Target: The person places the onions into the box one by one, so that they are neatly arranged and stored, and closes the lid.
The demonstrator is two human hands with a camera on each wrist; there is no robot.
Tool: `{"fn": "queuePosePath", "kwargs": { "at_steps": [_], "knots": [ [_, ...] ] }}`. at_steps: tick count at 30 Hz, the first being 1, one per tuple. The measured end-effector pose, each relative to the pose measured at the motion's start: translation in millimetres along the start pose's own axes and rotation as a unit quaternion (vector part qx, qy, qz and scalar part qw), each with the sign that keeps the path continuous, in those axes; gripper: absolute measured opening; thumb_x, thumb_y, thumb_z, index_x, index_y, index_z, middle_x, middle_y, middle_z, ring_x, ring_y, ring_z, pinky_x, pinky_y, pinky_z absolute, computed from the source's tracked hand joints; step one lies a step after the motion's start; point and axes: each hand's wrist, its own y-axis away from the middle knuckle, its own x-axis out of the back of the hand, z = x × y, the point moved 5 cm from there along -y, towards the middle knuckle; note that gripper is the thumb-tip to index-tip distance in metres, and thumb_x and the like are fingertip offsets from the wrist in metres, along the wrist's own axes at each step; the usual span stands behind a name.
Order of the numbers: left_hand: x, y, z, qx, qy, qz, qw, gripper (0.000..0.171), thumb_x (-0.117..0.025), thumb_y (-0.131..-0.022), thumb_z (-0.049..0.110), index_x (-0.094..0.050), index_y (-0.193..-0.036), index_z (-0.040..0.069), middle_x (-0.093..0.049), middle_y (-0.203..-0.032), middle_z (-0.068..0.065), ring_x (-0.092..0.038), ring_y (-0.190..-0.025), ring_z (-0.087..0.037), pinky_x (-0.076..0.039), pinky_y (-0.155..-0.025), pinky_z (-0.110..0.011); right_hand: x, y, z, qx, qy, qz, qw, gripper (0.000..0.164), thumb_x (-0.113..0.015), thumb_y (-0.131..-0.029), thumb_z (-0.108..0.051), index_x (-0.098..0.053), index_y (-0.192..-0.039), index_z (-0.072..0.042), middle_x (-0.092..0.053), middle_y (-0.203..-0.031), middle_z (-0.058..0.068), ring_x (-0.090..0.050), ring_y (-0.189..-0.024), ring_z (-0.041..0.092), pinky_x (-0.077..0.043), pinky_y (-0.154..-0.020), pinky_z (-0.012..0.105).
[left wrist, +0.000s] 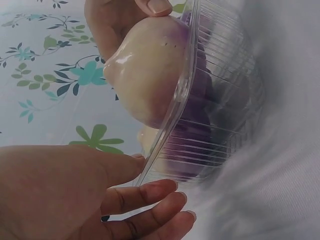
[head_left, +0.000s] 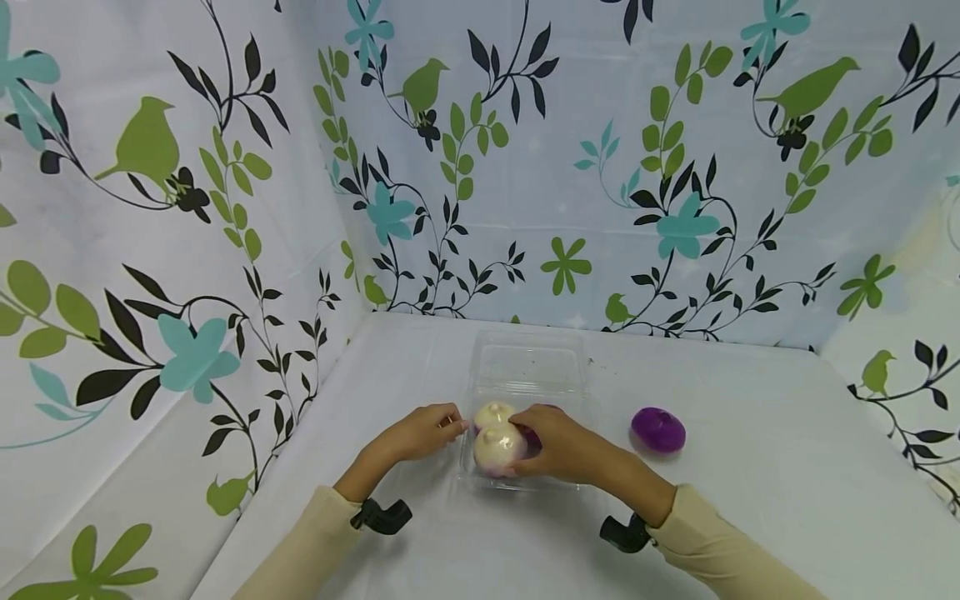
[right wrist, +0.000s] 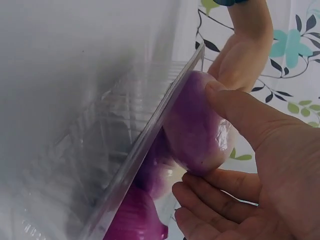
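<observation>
Though round, peaked bulb (head_left: 497,450); ribbed box (left wrist: 227,100)

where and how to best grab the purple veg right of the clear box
Best, I'd judge, to grip the purple vegetable round its middle, from its near and far sides, coming down from above. It lies apart from the clear box with nothing over it, and its rounded outline looks longer left to right than front to back.

Right wrist view crops the magenta onion (right wrist: 136,215)
</observation>
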Motion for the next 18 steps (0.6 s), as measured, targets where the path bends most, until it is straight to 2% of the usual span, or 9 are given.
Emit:
{"fn": "queuePosePath", "kwargs": {
  "at_steps": [10,18],
  "knots": [
    [-1.3,-0.6,-0.4,-0.005,0.001,-0.006,1.0,0.028,-0.055,-0.112,0.027,-0.066,-0.105,0.002,-0.069,-0.095,-0.009,-0.059,-0.081,-0.014,-0.048,-0.071,-0.033,-9.4,-6.3,-5.8,0.007,0.0,0.005,1.0,0.072,-0.09,-0.086,-0.034,-0.06,-0.141,0.002,-0.065,-0.123,0.007,-0.063,-0.112,0.019,-0.055,-0.102,0.044],
    [-1.7,-1.4,-3.0,-0.01,-0.004,-0.002,0.9999,0.025,-0.054,-0.112,0.027,-0.066,-0.105,0.006,-0.071,-0.098,-0.007,-0.06,-0.081,-0.013,-0.05,-0.072,-0.033,-11.2,-6.4,-4.2,0.008,-0.001,0.005,1.0,0.077,-0.09,-0.086,-0.037,-0.058,-0.144,0.002,-0.063,-0.128,0.009,-0.062,-0.118,0.021,-0.053,-0.105,0.045]
  ]
}}
